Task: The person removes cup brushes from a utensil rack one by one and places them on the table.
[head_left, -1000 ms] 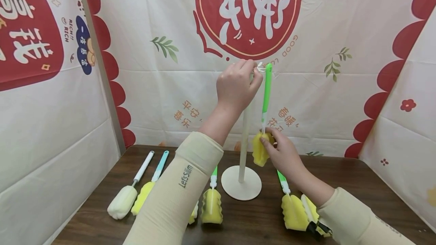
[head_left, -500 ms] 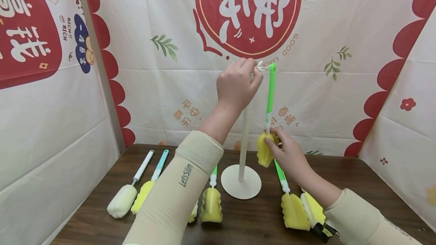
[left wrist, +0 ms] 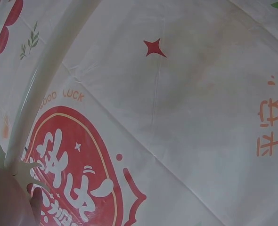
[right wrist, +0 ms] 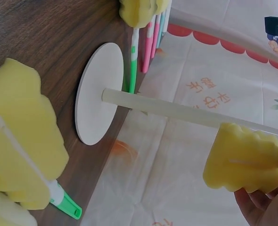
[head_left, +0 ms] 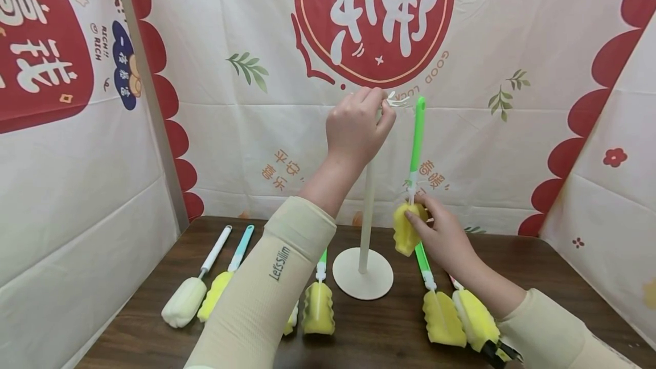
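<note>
My left hand (head_left: 359, 124) grips the hooked top of a white stand (head_left: 367, 209), whose pale prongs (head_left: 400, 100) stick out past the fingers on the right. In the left wrist view, part of that hand shows at the prongs. My right hand (head_left: 446, 235) pinches a sponge bottle brush (head_left: 407, 228) by its yellow head, with its green handle pointing up. The handle's holed tip is just right of the prongs, a small gap apart. In the right wrist view, fingertips (right wrist: 259, 200) press against the sponge head beside the pole.
The stand's round base (head_left: 353, 283) rests on a dark wooden table (head_left: 374, 335). Several sponge brushes lie left, among them a white-handled brush (head_left: 184, 303) and a green-handled brush (head_left: 319, 309). Two yellow brushes (head_left: 445, 318) lie at right. A printed cloth (head_left: 287, 130) hangs behind.
My right hand and its bottle brush have moved right, and the handle tip has come away from beside the prongs. My left hand has stayed on the stand's top.
</note>
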The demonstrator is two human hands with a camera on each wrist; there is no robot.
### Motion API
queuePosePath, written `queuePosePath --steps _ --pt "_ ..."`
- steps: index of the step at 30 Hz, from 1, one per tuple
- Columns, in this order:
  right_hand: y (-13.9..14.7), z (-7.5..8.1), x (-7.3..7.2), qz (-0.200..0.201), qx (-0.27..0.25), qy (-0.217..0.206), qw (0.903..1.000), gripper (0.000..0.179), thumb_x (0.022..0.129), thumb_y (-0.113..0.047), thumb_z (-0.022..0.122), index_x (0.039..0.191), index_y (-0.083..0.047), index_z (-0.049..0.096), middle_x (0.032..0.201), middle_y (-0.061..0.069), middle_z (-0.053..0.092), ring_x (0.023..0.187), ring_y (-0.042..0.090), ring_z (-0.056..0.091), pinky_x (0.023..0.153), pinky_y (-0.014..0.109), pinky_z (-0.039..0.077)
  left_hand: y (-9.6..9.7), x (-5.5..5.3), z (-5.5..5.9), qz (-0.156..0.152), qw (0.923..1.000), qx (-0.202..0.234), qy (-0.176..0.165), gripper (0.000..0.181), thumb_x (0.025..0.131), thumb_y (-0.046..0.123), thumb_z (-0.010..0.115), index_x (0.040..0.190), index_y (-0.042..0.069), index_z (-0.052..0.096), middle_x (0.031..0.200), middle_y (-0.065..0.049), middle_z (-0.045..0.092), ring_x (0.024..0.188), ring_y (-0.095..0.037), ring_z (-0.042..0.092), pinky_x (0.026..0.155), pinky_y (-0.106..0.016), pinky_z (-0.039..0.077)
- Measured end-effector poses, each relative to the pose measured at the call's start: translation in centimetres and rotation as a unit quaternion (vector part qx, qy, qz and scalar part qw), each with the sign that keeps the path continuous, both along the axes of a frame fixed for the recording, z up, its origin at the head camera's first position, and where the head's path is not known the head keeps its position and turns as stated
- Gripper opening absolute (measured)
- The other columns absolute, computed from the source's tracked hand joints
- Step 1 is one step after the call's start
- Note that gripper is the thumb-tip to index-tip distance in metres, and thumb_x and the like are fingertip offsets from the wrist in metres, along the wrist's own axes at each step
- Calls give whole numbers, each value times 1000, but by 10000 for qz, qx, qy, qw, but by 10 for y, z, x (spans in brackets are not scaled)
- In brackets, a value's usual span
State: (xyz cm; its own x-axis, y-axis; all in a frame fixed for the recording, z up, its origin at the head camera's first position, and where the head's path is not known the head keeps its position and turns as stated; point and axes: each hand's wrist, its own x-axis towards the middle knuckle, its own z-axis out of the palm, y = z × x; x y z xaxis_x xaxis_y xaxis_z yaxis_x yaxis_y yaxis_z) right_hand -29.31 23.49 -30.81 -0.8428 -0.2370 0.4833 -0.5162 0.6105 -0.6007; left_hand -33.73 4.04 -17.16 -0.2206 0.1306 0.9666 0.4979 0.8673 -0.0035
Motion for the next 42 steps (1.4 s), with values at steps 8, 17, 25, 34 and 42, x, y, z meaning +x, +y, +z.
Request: queuePosePath --steps 8,17,25,34,42 --pt "8 -4 4 -78 142 -70 9998 34 100 -28 56 125 -4 55 109 13 60 91 29 61 69 37 53 -1 1 0 -41 10000 15 -11 24 95 28 52 94 13 70 90 2 71 68 -10 58 63 -17 46" --pt "21 -11 6 -151 214 -175 9995 36 100 -28 57 127 -4 55 107 14 61 88 30 64 65 33 54 -2 0 -1 -6 10000 44 -8 22 94 27 54 93 13 70 89 2 71 67 -10 58 62 -17 45" --pt "34 -14 10 -284 293 -271 9988 41 99 -33 56 129 -4 55 108 14 62 89 29 64 64 30 53 -3 1 -1 -41 10000 80 -17 22 94 27 53 94 13 70 90 3 71 68 -10 58 61 -17 45" --pt "50 -20 12 -495 386 -184 9979 41 99 -34 58 127 -4 57 107 15 63 90 29 64 63 28 53 -3 0 0 -44 10000 54 2 25 96 28 49 93 13 69 89 3 71 67 -10 57 61 -17 44" --pt "63 -22 17 -716 468 66 9963 35 97 -28 62 121 -3 59 100 13 62 80 24 61 58 25 51 -3 3 1 -27 10000 42 -52 23 94 26 52 94 13 70 89 2 71 67 -11 58 62 -18 45"
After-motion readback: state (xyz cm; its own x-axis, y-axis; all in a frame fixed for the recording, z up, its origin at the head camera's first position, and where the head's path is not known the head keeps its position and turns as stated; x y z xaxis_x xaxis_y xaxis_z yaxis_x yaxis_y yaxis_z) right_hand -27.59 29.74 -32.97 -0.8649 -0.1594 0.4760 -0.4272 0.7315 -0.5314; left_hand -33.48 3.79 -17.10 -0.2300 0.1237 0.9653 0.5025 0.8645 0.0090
